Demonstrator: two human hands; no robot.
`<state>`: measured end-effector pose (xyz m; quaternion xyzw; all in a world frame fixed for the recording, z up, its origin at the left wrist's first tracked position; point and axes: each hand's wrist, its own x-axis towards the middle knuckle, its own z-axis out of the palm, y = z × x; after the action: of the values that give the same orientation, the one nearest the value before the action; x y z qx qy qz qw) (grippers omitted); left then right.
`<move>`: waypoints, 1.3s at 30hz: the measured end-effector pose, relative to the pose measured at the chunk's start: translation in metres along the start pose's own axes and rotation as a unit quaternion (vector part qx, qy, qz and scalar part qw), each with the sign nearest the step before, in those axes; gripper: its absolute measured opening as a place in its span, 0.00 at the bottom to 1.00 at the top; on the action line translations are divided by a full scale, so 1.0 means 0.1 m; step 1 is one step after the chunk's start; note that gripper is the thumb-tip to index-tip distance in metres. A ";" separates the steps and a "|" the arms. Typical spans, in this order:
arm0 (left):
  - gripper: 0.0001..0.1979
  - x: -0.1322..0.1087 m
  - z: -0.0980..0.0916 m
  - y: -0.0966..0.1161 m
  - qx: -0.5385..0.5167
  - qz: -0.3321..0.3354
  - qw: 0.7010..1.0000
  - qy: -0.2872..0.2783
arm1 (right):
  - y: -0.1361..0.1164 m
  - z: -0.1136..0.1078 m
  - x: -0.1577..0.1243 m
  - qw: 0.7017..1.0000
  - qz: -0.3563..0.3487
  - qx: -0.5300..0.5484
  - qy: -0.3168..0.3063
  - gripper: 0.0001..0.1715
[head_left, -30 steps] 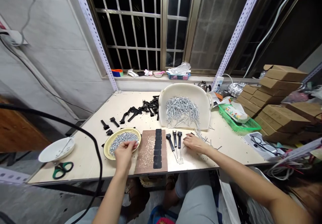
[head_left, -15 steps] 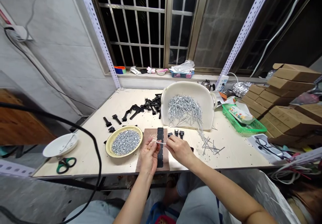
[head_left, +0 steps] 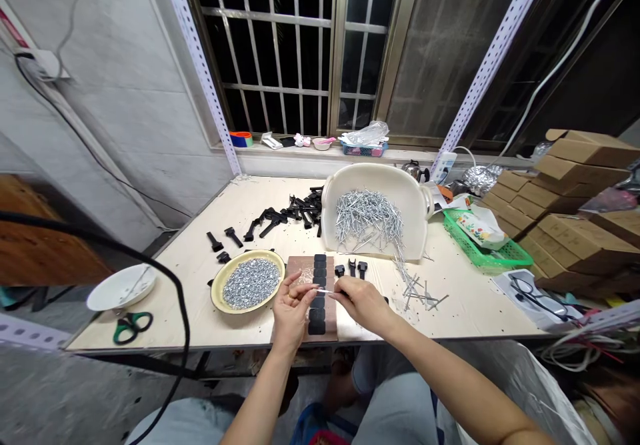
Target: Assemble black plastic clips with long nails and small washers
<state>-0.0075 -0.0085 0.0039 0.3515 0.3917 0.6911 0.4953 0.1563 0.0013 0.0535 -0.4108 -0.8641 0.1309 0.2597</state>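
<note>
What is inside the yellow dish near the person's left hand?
The yellow dish holds a heap of small shiny metal pieces, too small to identify. They cover its bottom, so anything underneath the heap is hidden.

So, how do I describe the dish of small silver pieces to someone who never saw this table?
On the pale table under the barred window, find the brown board at the near edge. Just left of it lies the dish: round, yellow-rimmed, heaped with shiny bits, unlike the white dish further left by the scissors.
</note>
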 end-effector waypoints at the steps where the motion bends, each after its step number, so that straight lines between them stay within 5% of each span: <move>1: 0.25 0.00 -0.01 0.00 0.003 0.003 1.000 -0.005 | 0.01 0.00 0.00 1.000 0.002 0.024 -0.007 0.09; 6: 0.24 -0.01 -0.02 0.00 0.013 0.018 1.000 0.007 | 0.02 0.08 0.00 0.997 0.005 0.080 -0.001 0.09; 12: 0.23 -0.04 0.09 0.01 0.010 0.030 0.998 0.060 | 0.00 0.19 -0.03 0.993 -0.038 -0.040 0.100 0.12; 21: 0.24 -0.06 0.06 0.00 0.019 0.030 0.998 0.052 | -0.02 0.14 -0.03 0.997 -0.042 -0.010 0.066 0.13; 32: 0.22 -0.09 0.12 0.02 0.017 0.025 0.996 0.081 | -0.07 0.21 -0.03 0.986 -0.083 -0.069 0.124 0.11; 39: 0.24 -0.10 0.09 0.01 0.009 0.021 0.998 0.064 | -0.10 0.20 -0.04 0.991 -0.051 -0.071 0.104 0.13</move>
<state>0.0026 -0.0163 0.0075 0.3190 0.4211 0.7193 0.4511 0.1408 -0.0088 0.0402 -0.3952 -0.8594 0.0128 0.3243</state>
